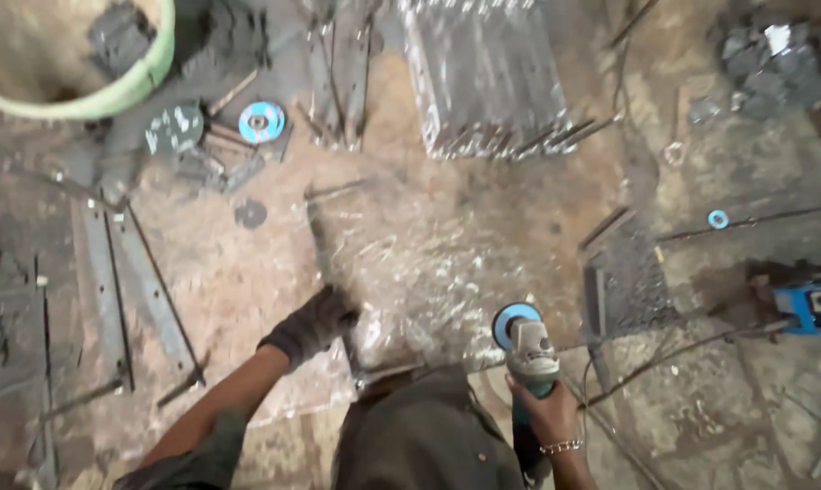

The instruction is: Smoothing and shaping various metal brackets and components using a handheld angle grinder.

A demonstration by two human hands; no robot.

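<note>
— What are the hands doing, low in the frame?

— The left hand (pixel 312 324), in a dark glove, sits at lower centre-left, pressed down on a long thin metal bar (pixel 331 272) that lies on the floor (pixel 429 245) and runs up toward the middle of the frame. Its fingers look curled together over the bar, though the glove and blur hide exactly how.

— And the other one?

— The right hand (pixel 547 413) is bare, with a chain bracelet (pixel 561 445) at the wrist. Its fingers are wrapped tight round the teal body of an angle grinder (pixel 527 354), lower centre-right. The grinder's blue disc (pixel 516 322) points up the frame, close to the floor and well apart from the bar.

— What's around them?

— Scuffed, shiny scratch marks cover the floor between the hands. At upper centre lies a bundle of grey metal bars (pixel 483 77). At upper left there's a pale green tub (pixel 111 91), with two loose cutting discs below it, one grey (pixel 175 129), one blue (pixel 262 122). Flat steel strips (pixel 111 281) lie at the left. At the right edge sits a blue machine box (pixel 814 307), with a dark cable (pixel 674 354) trailing across the floor toward the grinder side. A small blue ring (pixel 718 219) lies above it.
</note>
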